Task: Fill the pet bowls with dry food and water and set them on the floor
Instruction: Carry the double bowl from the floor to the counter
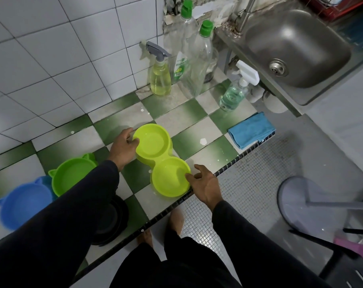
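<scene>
While I stand at the green and white checked tile counter (197,129), I can see my pet bowls from left to right. Far left is a round blue plastic bowl (24,202) with little ears. Next to it is a round green plastic bowl (72,175) with ears too. A dark round bowl (112,221) peeks out under my left sleeve.

My left hand (124,146) grips the far rim of the yellow-green plastic double bowl (162,161), thumb curled over the edge. My right hand (203,183) holds the near rim the same way. The double bowl sits on the counter, close to the front edge. I think both cups have some water in them, but I cannot be sure.

I think I am about to lift it. Next I must keep it flat so nothing spills, then carry it down to the floor.

Behind it, a clear bottle with a green cap (180,63) has a label that starts "Dishwa".
</scene>
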`<state>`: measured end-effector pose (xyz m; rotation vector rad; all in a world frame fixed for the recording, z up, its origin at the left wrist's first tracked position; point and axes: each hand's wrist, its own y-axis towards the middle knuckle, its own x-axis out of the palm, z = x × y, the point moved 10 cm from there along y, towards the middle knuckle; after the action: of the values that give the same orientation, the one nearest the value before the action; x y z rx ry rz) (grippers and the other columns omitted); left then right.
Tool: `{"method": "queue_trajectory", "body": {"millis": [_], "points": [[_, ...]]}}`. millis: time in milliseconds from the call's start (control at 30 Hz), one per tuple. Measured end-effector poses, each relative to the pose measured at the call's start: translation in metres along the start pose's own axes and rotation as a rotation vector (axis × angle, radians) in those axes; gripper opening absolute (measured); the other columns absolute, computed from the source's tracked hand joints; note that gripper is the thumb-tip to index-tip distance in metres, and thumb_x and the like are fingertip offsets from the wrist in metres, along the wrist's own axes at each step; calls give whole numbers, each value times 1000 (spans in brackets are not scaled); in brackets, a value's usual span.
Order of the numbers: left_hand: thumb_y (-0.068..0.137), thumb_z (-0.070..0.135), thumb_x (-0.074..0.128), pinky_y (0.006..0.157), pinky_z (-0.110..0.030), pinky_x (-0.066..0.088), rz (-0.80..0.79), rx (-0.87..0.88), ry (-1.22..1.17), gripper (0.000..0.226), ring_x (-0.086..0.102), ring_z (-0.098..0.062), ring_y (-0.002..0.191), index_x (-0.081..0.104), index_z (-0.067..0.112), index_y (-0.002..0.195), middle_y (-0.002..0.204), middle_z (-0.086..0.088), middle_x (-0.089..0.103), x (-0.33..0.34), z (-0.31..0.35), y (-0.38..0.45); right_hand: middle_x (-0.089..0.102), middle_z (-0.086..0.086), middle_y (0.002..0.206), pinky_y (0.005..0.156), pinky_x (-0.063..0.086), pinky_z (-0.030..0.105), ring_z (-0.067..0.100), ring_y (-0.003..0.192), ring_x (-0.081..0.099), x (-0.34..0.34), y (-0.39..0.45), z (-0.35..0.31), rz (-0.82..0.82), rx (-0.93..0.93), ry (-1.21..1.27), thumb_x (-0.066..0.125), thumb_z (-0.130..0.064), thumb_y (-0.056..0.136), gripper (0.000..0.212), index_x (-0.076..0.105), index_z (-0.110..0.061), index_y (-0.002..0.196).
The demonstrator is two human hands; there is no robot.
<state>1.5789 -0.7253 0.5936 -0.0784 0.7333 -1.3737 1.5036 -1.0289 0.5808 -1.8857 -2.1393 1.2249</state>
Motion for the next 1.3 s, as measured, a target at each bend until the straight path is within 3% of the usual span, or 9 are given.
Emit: {"method": "queue_trajectory", "body": {"millis": [200, 267, 367, 500, 700, 900, 1033, 1300], "points": [[101, 31, 61, 109, -50, 44, 23, 68, 262, 49, 53, -36, 131, 48, 16, 145, 143, -14, 56, -1, 12, -24, 56, 18, 144, 109, 46, 40, 31, 129, 55, -9, 9, -21, -31, -89, -258, 64, -43, 97, 66, 44, -10, 151], [97, 44, 60, 105, -53, 47, 23, 73, 358, 54, 55, -36, 127, 49, 19, 144, 139, -13, 60, -4, 7, -31, 53, 17, 148, 113, 42, 38, 31, 133, 52, -11, 13, -24, -62, -113, -348, 63, -44, 97, 68, 43, -8, 151], [91, 61, 51, 103, -51, 49, 22, 44, 492, 69, 55, -39, 123, 48, 18, 145, 139, -18, 58, -8, -5, -43, 52, 19, 147, 112, 40, 38, 33, 133, 49, -9, 16, -31, -121, -164, -521, 60, -46, 98, 69, 42, -6, 151], [99, 54, 51, 102, -48, 48, -8, 43, 640, 65, 53, -42, 124, 47, 10, 147, 138, -24, 55, -9, 3, -71, 56, 18, 140, 107, 45, 41, 36, 129, 52, -6, 16, -45, -158, -210, -653, 63, -42, 94, 62, 48, -9, 145], [100, 60, 48, 105, -49, 47, -47, 14, 819, 62, 51, -35, 132, 47, 19, 148, 148, -13, 50, -17, 1, -104, 56, 17, 135, 103, 48, 43, 37, 125, 52, 3, 8, -73, -174, -272, -818, 61, -43, 92, 56, 53, -8, 135], [99, 60, 50, 105, -48, 47, -39, 28, 819, 62, 51, -32, 133, 47, 23, 149, 148, -8, 52, -36, 2, -133, 62, 16, 131, 96, 52, 43, 37, 118, 59, 18, -17, -100, -209, -370, -864, 62, -40, 90, 51, 57, -14, 133], [97, 58, 53, 104, -46, 49, -2, 71, 783, 59, 55, -31, 130, 52, 25, 146, 145, -5, 57, -56, -2, -156, 57, 16, 140, 104, 48, 46, 36, 128, 53, 29, -45, -114, -195, -415, -889, 60, -40, 93, 57, 51, -11, 142], [99, 52, 56, 107, -49, 46, 37, 67, 780, 58, 52, -38, 131, 50, 21, 148, 144, -16, 53, -99, -30, -223, 58, 17, 139, 105, 46, 45, 37, 128, 53, 56, -116, -130, -100, -499, -927, 60, -40, 95, 55, 51, -12, 141]]}}
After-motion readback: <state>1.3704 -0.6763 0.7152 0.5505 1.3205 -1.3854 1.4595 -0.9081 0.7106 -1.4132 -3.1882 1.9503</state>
